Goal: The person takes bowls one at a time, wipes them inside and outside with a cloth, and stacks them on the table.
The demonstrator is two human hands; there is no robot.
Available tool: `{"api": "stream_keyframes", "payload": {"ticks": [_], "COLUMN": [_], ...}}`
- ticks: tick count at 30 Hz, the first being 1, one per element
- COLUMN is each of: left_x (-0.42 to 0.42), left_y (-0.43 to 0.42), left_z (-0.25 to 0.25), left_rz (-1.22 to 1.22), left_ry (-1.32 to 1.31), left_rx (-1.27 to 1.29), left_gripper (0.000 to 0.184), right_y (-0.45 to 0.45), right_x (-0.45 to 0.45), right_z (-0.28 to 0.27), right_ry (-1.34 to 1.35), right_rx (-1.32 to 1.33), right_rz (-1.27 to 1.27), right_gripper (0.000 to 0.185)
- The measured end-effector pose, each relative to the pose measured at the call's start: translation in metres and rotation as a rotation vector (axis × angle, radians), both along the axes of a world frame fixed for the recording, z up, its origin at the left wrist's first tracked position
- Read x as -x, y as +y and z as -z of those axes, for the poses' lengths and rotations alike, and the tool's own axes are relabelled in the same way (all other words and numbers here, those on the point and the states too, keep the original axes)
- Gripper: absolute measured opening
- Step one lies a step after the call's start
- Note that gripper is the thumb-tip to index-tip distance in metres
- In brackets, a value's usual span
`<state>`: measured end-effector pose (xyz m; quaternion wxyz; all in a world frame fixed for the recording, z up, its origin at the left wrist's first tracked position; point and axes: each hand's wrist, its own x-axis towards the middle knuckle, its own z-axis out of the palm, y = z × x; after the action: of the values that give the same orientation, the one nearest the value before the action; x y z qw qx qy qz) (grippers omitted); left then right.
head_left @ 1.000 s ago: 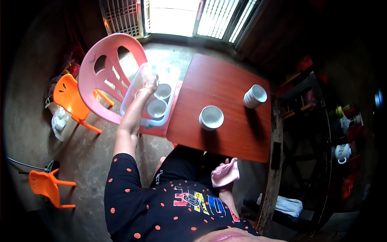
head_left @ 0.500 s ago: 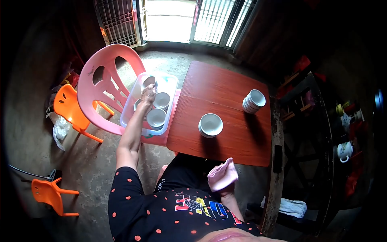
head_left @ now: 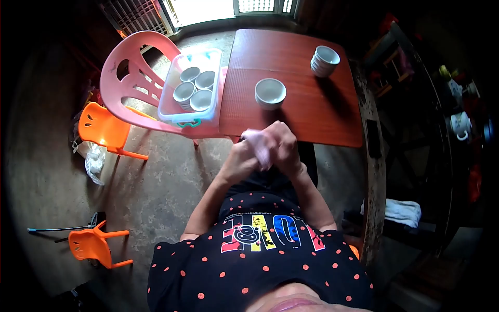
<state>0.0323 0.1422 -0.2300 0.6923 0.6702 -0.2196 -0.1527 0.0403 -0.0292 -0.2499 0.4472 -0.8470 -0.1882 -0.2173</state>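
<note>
Both hands are together in front of my chest, at the near edge of the red-brown table (head_left: 301,122). My left hand (head_left: 243,160) and my right hand (head_left: 283,148) are closed on a pink cloth (head_left: 261,148) bunched between them. Just beyond them on the table stands a white bowl stack (head_left: 270,92). A taller bowl stack (head_left: 325,61) is farther right. To the left, a clear plastic box (head_left: 165,106) holds several white bowls (head_left: 200,100).
The box rests on a pink chair (head_left: 115,96). Orange small chairs (head_left: 104,127) (head_left: 91,248) stand on the floor at the left. A wooden beam (head_left: 373,187) runs along the right, with a white cloth (head_left: 403,212) beyond it. A plastic bag (head_left: 94,161) lies at the left.
The hand that was at a bowl in the box has come back and met the other hand at the pink cloth. The bowl now sits in the box. The view has tilted down.
</note>
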Motion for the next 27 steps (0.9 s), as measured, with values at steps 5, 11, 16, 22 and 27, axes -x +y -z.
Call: {"api": "stream_keyframes", "payload": {"ticks": [5, 11, 16, 22, 27], "left_x": [0.023, 0.037, 0.037, 0.031, 0.028], "left_y": [-0.005, -0.012, -0.025, -0.011, -0.015], "left_z": [0.002, 0.0, 0.003, 0.028, 0.018], "left_rz": [-0.053, -0.045, -0.042, 0.121, 0.026], "left_ry": [0.187, 0.191, 0.526, 0.366, 0.745], "left_rx": [0.206, 0.308, 0.833, 0.533, 0.931], "left_gripper": [0.024, 0.02, 0.035, 0.028, 0.044], "right_y": [-0.008, -0.001, 0.011, -0.002, 0.013], "right_x": [0.017, 0.039, 0.042, 0.039, 0.037], "right_z": [0.0, -0.045, -0.011, -0.058, -0.013], "right_ry": [0.383, 0.063, 0.355, 0.015, -0.206], "right_rx": [-0.874, -0.263, -1.339, 0.27, -0.131], "right_rz": [-0.238, -0.075, -0.385, -0.172, 0.097], "right_gripper": [0.044, 0.024, 0.047, 0.025, 0.04]}}
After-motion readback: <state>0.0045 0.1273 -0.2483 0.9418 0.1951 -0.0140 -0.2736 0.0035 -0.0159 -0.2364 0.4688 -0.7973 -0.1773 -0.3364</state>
